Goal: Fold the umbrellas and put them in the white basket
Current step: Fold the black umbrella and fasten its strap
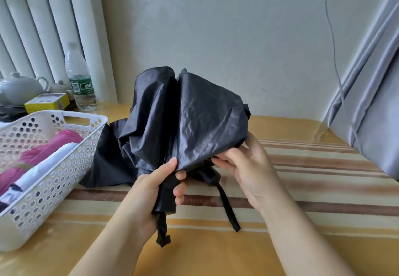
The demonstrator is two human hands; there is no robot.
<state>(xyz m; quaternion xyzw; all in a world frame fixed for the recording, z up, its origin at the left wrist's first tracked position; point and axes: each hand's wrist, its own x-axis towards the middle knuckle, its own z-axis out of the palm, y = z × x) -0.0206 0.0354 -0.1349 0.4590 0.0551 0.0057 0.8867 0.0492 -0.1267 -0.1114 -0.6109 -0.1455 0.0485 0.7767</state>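
- The white basket stands on the table at the left, its walls pierced with round holes and a handle slot cut in the far end.
- Inside the basket lie a folded pink umbrella and, beside it on the right, a folded white umbrella with a dark band near its lower end; both run lengthwise along the basket.
- The black umbrella is held up above the table just right of the basket, its loose, crumpled cloth billowing upward and spilling down to the left, where part of it rests on the table against the basket's side.
- The left hand grips the black umbrella's handle, fingers curled round it and the thumb pressed on the gathered cloth above; a wrist cord dangles below the handle.
- The right hand pinches the lower edge of the cloth on the right side, fingers tucked under the fabric.
- A black strap hangs from the cloth between the two hands, down to the table.
- Behind the basket stand a water bottle, a white teapot and a yellow box.
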